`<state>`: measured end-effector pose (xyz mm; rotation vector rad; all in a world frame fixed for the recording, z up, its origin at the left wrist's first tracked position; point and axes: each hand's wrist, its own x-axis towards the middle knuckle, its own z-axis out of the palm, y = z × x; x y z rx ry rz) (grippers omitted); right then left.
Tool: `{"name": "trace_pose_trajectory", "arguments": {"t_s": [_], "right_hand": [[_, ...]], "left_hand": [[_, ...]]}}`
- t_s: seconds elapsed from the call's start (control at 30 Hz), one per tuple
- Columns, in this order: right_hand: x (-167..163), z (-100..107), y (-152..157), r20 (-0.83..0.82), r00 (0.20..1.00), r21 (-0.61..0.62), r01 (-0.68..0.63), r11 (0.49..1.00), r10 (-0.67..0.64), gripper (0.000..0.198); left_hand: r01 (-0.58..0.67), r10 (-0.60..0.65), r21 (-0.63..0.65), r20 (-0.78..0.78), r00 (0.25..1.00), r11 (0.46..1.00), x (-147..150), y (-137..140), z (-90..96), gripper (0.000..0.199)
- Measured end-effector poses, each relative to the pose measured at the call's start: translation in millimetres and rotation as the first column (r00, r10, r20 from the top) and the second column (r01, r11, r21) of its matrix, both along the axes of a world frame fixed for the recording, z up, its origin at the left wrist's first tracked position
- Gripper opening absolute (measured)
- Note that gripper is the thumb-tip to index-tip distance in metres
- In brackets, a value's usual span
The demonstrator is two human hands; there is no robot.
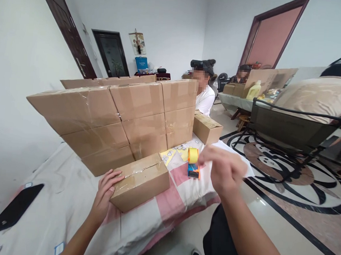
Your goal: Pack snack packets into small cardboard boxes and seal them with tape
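**Left hand [107, 189] on the box [145, 187], right hand [227, 169] beside the tape [193, 162]**

From where I stand, the box lies lengthwise on the pink-and-white cloth [170, 206], just in front of a stack [140, 118] of others like it. The left hand rests over its near-left end, fingers loosely spread on the top and not wrapped around it. The right hand hangs at the tape dispenser, fingers partly curled; it is blurred, so I cannot tell whether it touches the roll or holds anything.

I'd say the box wants a flat, even press at that end, fingers clear of the seam, so the flaps lie level and the cardboard doesn't skid on soft cloth. The dispenser would probably handle best by its body rather than its yellow roll.

The box's flaps are down, with a shiny strip along the seam, so its contents are hidden. The stacked boxes show only outer faces; what they hold I can't tell. Another closed box [207, 128] sits at the stack's right end. Farther off, a pale yellow jug [253, 90] stands on another table [238, 101], its contents unclear.
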<state>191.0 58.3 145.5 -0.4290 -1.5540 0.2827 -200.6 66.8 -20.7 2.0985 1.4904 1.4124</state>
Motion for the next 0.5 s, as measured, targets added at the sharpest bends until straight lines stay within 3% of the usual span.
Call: {"name": "trace_pose_trajectory", "arguments": {"t_s": [0.03, 0.07, 0.1, 0.17, 0.27, 0.37, 0.5], "right_hand": [[5, -7, 21, -0.044, 0.991, -0.134, 0.116, 0.984, -0.123, 0.039], [10, -17, 41, -0.044, 0.971, -0.278, 0.215, 0.936, -0.236, 0.037], [16, -30, 61, -0.017, 0.942, -0.413, 0.299, 0.860, -0.335, 0.035], [29, -62, 95, 0.178, 0.881, -0.627, 0.444, 0.640, -0.438, 0.028], [45, -108, 128, 0.303, 0.838, -0.730, 0.510, 0.455, -0.454, 0.034], [51, -139, 141, 0.363, 0.861, -0.789, 0.487, 0.373, -0.356, 0.042], [47, -156, 144, 0.392, 0.899, -0.816, 0.439, 0.376, -0.196, 0.038]], "left_hand": [[0.005, -0.005, 0.000, -0.005, 1.000, 1.000, -1, 0, 0.5, 0.041], [0.010, -0.010, 0.002, -0.008, 1.000, 1.000, -1, 0, 0.7, 0.041], [0.011, -0.011, 0.006, -0.008, 1.000, 1.000, -1, 1, 0.4, 0.041], [-0.006, 0.006, 0.016, 0.002, 1.000, 1.000, -1, 1, -1.2, 0.041], [-0.045, 0.045, 0.030, 0.012, 0.999, 0.999, 2, 3, -3.6, 0.041], [-0.063, 0.062, 0.072, 0.018, 0.998, 0.995, 6, 6, -2.6, 0.041], [-0.085, 0.082, 0.108, 0.032, 0.996, 0.990, 15, 10, 0.4, 0.044]]}}
